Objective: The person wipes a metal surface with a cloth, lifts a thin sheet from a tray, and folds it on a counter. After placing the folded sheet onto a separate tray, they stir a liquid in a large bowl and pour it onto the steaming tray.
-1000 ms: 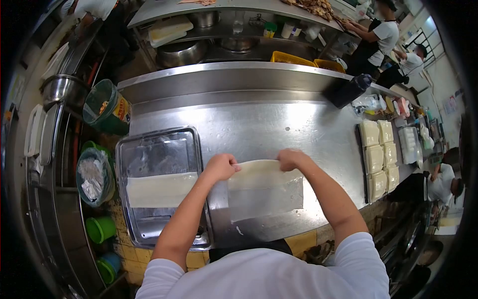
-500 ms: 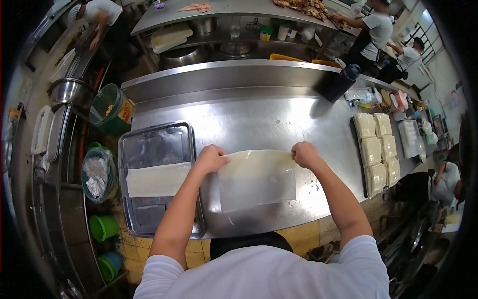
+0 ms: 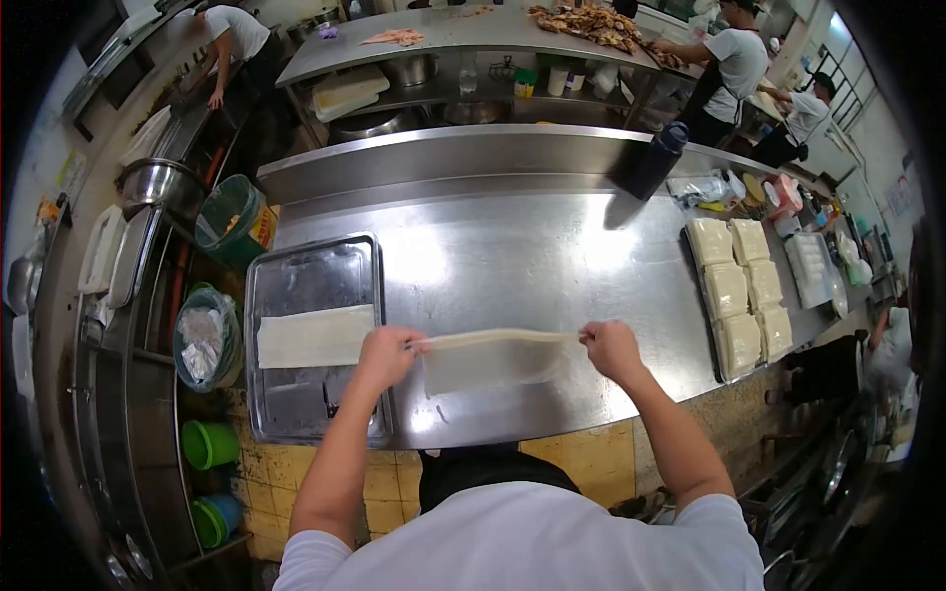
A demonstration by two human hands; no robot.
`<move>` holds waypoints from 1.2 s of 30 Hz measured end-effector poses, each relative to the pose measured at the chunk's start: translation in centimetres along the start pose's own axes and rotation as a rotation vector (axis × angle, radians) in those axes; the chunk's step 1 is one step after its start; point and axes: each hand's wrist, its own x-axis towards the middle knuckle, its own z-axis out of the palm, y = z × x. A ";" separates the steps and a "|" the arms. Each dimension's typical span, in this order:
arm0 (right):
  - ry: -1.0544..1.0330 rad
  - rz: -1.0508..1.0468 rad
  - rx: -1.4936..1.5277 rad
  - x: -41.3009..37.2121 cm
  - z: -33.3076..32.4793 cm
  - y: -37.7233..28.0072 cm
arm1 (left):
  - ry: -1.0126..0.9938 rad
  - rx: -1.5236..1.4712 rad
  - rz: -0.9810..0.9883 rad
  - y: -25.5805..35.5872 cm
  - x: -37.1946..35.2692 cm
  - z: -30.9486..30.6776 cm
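Observation:
A thin, pale sheet that looks like dough [image 3: 498, 338] stretches between my two hands over the steel worktable [image 3: 473, 246]. My left hand [image 3: 387, 357] pinches its left end, close to the right rim of a metal tray [image 3: 310, 271]. At the opposite end, the fingertips of my right hand [image 3: 613, 347] are closed on the sheet. The upper edge shows as a narrow band, with a fainter translucent area below it. Another flat dough sheet [image 3: 313, 337] lies across the tray.
Wrapped pale blocks [image 3: 727, 291] fill a dark tray at the right. A dark bottle [image 3: 655, 163] stands by the raised back ledge [image 3: 443, 163]. Lined bins [image 3: 236, 222] are at the left. Other people [image 3: 734, 64] work around the room.
Both my hands have drawn toward my body, bringing the sheet's upper edge nearer. The sheet now shows as a narrower band. My view has shifted slightly.

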 end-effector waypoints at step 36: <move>-0.234 -0.452 0.214 4.9 13.6 -16.9 | 0.019 -0.051 -0.108 -5.1 -2.8 8.9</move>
